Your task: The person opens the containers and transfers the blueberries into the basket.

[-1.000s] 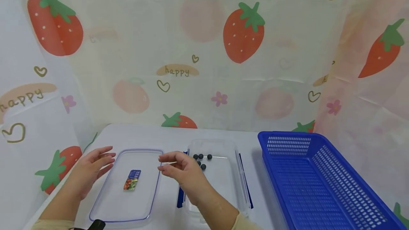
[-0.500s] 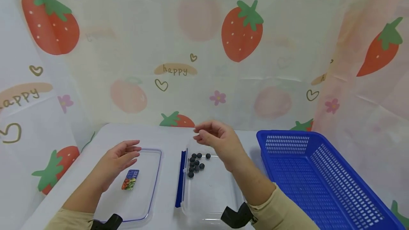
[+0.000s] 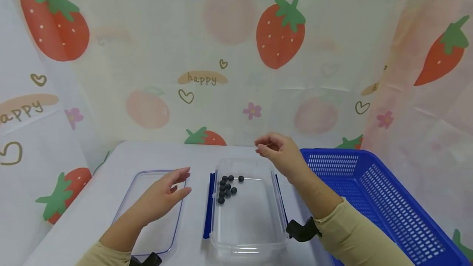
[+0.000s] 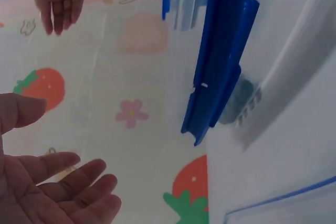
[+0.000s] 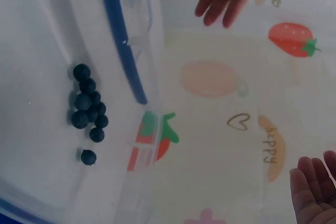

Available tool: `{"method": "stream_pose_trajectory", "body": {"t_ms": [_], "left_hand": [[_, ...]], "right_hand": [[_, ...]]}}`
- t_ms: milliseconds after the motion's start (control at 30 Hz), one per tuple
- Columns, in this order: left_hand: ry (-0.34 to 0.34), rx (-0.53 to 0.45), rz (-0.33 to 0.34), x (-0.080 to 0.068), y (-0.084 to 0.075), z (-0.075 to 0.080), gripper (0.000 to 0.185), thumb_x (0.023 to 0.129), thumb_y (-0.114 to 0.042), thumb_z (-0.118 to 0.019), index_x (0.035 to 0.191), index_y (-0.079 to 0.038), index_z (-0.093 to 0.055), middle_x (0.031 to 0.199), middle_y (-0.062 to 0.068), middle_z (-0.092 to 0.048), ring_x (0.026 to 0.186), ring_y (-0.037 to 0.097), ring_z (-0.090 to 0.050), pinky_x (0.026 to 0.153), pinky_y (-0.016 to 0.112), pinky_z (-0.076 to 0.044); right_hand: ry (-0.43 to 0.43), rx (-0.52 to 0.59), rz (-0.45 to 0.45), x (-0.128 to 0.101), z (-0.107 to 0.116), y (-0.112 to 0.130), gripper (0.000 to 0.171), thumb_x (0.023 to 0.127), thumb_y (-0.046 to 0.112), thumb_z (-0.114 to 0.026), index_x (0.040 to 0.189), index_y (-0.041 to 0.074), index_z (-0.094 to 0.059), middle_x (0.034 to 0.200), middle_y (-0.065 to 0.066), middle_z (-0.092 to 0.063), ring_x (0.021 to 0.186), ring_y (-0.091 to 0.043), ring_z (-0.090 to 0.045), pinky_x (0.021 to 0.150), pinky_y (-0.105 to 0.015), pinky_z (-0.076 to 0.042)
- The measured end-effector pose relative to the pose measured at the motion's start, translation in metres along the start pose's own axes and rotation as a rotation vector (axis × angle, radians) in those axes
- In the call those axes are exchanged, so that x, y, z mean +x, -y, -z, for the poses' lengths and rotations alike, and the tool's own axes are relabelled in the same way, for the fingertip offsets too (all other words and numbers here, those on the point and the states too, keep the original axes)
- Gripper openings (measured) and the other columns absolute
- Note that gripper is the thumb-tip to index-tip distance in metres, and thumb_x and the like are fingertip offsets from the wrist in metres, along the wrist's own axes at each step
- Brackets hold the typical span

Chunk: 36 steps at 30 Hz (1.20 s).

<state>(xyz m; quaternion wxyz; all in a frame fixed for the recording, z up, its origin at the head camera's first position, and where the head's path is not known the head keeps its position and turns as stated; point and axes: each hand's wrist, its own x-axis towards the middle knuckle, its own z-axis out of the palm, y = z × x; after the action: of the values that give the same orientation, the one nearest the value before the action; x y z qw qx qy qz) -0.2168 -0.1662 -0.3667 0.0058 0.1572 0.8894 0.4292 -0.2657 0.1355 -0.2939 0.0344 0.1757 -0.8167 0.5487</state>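
Several blueberries (image 3: 227, 188) lie clustered at the back left inside a clear plastic box (image 3: 251, 225) with blue side latches (image 4: 223, 56). My right hand (image 3: 282, 155) hovers over the box's back right corner, fingers loosely bent and holding nothing; its palm (image 5: 315, 198) shows in the right wrist view. Left of the box, my left hand (image 3: 162, 196) is held above a clear lid (image 3: 159, 233) with a blue-edged rim, its thumb and fingers spread apart around nothing. In the left wrist view those fingers (image 4: 86, 182) are extended.
To the right stands a large blue perforated basket (image 3: 369, 200), partly behind the right forearm. A white-covered table (image 3: 196, 159) bears everything, with a strawberry-printed curtain (image 3: 221, 32) behind and at both sides.
My right hand has moved from the box's left side up and across to its back right. My left hand has shifted right over the lid, now covering its label. The blueberries have come into full view.
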Motion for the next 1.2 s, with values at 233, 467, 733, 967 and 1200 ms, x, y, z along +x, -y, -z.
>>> {"method": "stream_pose_trajectory", "body": {"t_ms": [233,467,733,967,1200], "left_hand": [[0.084,0.290,-0.014,-0.002,-0.021,-0.031,0.072,0.088,-0.041,-0.057,0.144,-0.007,-0.027,0.147,0.012,-0.028,0.136,0.031,-0.021,0.106,0.051,-0.021],[0.199,0.375,0.014,-0.003,-0.026,-0.051,0.093,0.080,-0.066,-0.048,0.147,-0.009,-0.017,0.153,0.006,-0.010,0.140,0.027,-0.002,0.107,0.054,-0.014],[0.238,0.493,-0.050,-0.006,-0.019,-0.070,0.107,0.071,-0.081,-0.036,0.147,-0.008,-0.015,0.154,0.008,-0.002,0.139,0.028,0.001,0.105,0.058,-0.011],[0.301,0.579,-0.074,-0.011,-0.016,-0.080,0.116,0.065,-0.084,-0.040,0.147,-0.006,-0.014,0.153,0.011,-0.002,0.139,0.031,-0.001,0.103,0.061,-0.015],[0.297,0.565,-0.069,-0.015,-0.015,-0.081,0.116,0.067,-0.083,-0.042,0.146,-0.004,-0.013,0.152,0.015,-0.004,0.139,0.030,-0.007,0.103,0.060,-0.019]], "right_hand": [[-0.008,-0.032,-0.011,-0.002,0.008,-0.011,0.020,0.091,0.014,-0.056,0.107,0.004,-0.062,0.103,-0.011,-0.063,0.093,-0.020,-0.062,0.084,-0.031,-0.050],[-0.001,-0.005,-0.004,-0.002,0.009,-0.014,0.020,0.092,0.011,-0.055,0.108,0.001,-0.062,0.103,-0.013,-0.063,0.093,-0.021,-0.063,0.084,-0.030,-0.050],[0.008,0.011,-0.005,-0.002,0.008,-0.020,0.023,0.091,0.011,-0.055,0.111,-0.001,-0.059,0.104,-0.014,-0.061,0.093,-0.022,-0.063,0.083,-0.030,-0.050],[0.027,0.008,-0.032,-0.003,0.004,-0.022,0.025,0.091,0.013,-0.056,0.114,0.002,-0.058,0.106,-0.013,-0.060,0.094,-0.022,-0.062,0.083,-0.029,-0.050],[0.037,-0.032,-0.074,-0.003,-0.001,-0.025,0.024,0.092,0.018,-0.056,0.114,0.007,-0.059,0.106,-0.009,-0.060,0.094,-0.019,-0.062,0.086,-0.032,-0.049]]}}
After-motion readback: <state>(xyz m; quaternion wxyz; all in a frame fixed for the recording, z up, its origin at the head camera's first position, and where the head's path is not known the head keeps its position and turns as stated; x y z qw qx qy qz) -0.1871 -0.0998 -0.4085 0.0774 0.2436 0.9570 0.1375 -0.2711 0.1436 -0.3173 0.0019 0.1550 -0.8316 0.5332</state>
